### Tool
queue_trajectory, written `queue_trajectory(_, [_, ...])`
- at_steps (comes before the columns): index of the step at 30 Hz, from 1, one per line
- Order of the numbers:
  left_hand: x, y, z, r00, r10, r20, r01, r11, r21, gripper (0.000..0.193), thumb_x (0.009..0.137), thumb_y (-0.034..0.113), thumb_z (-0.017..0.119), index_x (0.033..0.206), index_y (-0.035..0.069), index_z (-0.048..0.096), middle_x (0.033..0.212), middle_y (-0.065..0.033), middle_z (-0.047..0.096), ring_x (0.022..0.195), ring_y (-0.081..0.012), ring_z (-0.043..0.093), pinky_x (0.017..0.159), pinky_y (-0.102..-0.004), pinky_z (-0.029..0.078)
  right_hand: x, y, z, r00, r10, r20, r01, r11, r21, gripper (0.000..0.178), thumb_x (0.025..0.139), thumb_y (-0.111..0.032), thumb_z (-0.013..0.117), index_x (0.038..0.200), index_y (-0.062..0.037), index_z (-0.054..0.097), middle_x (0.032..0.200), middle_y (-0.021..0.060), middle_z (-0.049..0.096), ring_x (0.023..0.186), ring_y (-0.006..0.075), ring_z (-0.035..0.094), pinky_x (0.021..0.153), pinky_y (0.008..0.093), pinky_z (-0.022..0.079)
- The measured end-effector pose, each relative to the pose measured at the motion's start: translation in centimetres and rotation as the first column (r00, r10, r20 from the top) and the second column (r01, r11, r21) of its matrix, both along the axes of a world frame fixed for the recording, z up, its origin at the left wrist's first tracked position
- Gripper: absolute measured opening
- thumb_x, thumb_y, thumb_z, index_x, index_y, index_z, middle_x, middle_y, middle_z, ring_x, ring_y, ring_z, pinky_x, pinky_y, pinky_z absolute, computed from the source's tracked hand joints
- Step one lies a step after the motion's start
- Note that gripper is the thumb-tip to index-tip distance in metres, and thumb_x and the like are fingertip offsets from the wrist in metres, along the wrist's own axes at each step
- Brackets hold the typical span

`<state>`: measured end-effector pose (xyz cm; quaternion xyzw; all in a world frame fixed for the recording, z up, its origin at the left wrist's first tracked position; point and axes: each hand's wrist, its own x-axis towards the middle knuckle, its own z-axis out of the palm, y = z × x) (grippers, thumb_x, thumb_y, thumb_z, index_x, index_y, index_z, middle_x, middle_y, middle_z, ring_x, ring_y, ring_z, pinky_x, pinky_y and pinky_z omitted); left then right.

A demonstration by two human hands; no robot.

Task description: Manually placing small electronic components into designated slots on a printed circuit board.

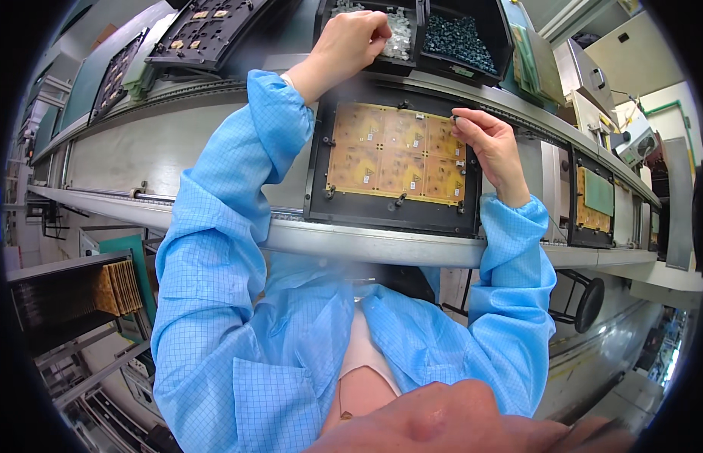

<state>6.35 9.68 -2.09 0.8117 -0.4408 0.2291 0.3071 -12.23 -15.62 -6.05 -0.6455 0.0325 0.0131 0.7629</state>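
My left hand [342,50] is over the bin of small clear-white plastic parts [399,36], fingers curled together at its left side. Whatever its fingertips hold, if anything, is hidden. Thumb and fingers of my right hand [493,145] pinch a small dark part [455,118] above the upper right corner of a yellow-brown circuit board panel [397,140]. The panel is divided into several boards with printed marks and small white labels. It lies in a black carrier frame [318,198] with black clamps around it. A white component [420,116] stands near the panel's top edge.
Beside the white parts is a black bin of dark teal parts [460,44]. A black carrier [208,30] rests at the upper left. Metal conveyor rails [381,235] run across. Another carrier [595,200] with a green sheet sits on the right. Boards stand in a rack [118,287] at lower left.
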Motion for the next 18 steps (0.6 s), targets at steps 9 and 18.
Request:
queue_trajectory(9, [0.4, -1.1, -1.2, 0.933, 0.065, 0.353, -0.008, 0.987, -0.16, 0.006, 0.084, 0.008, 0.064, 0.085, 0.002, 0.065, 0.081, -0.0174, 0.065, 0.078, -0.0358, 0.065, 0.07, -0.0426, 0.053, 0.1, 1.7, 1.6, 0.996, -0.026, 0.09, 0.072, 0.825, -0.56, 0.019, 0.091, -0.009, 0.07, 0.108, 0.0006, 0.071, 0.09, 0.0042, 0.072, 0.082, 0.0096, 0.067, 0.075, 0.023, 0.053])
queue_trajectory(18, [-1.3, -1.0, 0.2, 0.99, 0.018, 0.136, -0.016, 1.0, -0.016, 0.008, 0.081, 0.01, 0.062, 0.081, 0.003, 0.065, 0.089, -0.0171, 0.062, 0.091, -0.038, 0.06, 0.079, -0.0456, 0.051, 0.8, 3.0, 2.0, 0.986, 0.026, 0.167, 0.121, 0.583, -0.803, 0.015, 0.09, -0.01, 0.069, 0.099, 0.0017, 0.072, 0.085, 0.0113, 0.072, 0.076, 0.0159, 0.069, 0.071, 0.0275, 0.054])
